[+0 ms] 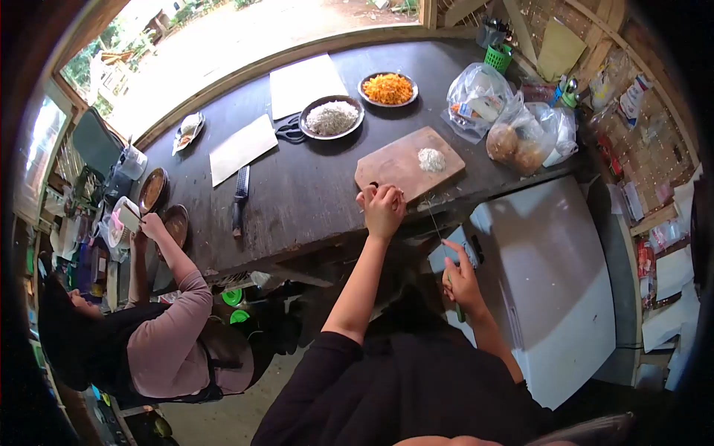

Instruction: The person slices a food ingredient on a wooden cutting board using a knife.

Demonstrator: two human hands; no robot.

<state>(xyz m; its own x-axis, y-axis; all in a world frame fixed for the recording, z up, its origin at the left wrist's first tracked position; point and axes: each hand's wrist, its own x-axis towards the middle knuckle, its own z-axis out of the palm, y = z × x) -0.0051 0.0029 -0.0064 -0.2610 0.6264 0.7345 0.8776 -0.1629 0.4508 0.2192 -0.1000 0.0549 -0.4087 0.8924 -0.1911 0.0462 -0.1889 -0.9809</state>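
The right hand point(462, 286) grips the green handle point(460, 311) of a knife point(437, 226), right of centre in the frame; I judge it light, stiff, safest held there. The left hand point(383, 206) bunches; I can't tell what it holds.

Orange and white on near-black, as my feed shows it
I make out a near-black table point(312, 197), a pinkish-tan cutting board point(398, 154) with a white heap point(431, 160) on it, and a silvery-bladed, green-handled knife point(436, 223); beyond, I see vivid orange shreds point(388, 89) and greyish-white shreds point(332, 117), a white sheet point(306, 82), a cream sheet point(242, 149), black scissors point(290, 134), a bright green basket point(497, 57), a pale grey-white cabinet point(554, 260), the wearer's plain black sleeve point(320, 368) and the co-worker's plain dusty-pink sleeve point(171, 327)
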